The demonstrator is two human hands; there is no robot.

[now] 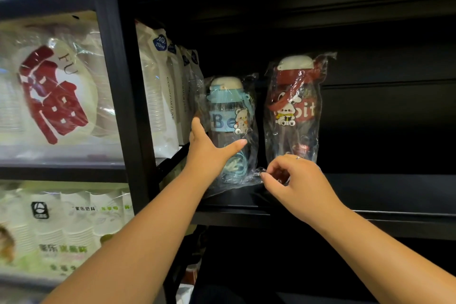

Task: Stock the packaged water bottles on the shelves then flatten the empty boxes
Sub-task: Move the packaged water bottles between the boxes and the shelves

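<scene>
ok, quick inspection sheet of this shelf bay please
Surface: black shelf.
Job's things: blue bottle and red bottle, both bagged, upright, side by side; boxes: nothing seen.
Clutter: cup packs left of the blue bottle.
Grippers: left hand pressed open against the blue bottle; right hand pinches that bottle's bag at its base.
Cables: nothing seen.
Surroundings: wrapped plates in left bay, paper cups below them.

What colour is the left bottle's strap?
Light blue, coiled in the bag of the left bottle; head view.
</scene>
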